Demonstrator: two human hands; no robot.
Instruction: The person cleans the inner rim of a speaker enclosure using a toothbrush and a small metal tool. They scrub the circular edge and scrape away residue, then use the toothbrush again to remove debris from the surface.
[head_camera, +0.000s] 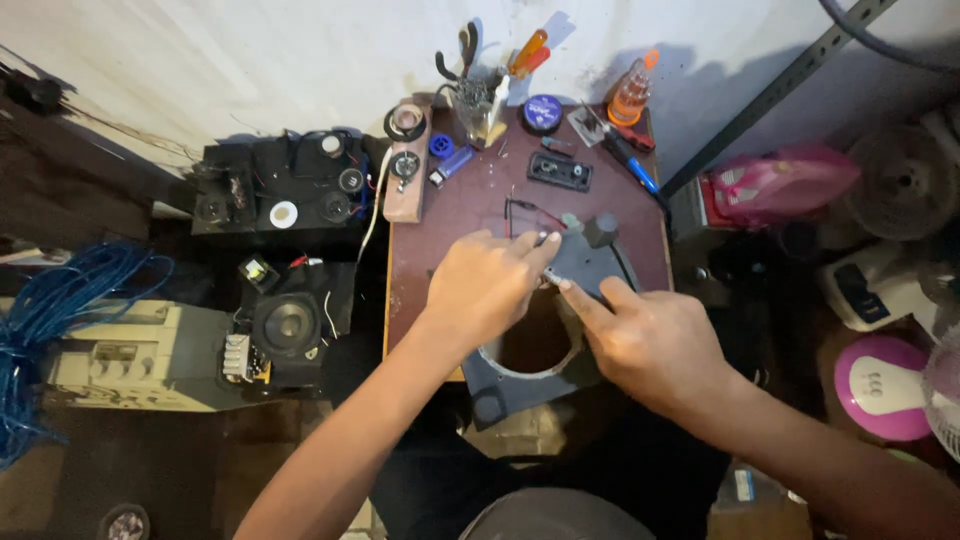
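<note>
Lying across the brown tabletop (440, 215) is a grey panel (585, 262) with a round hole; the left hand (480, 285) and right hand (650, 340) are both pinching a small part (552, 277) on it.

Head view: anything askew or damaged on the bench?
The dark panel with a round cutout hangs past the near edge of the small brown table, steadied by the left hand and right hand. Loose red and black wires trail from it. No visible damage.
</note>
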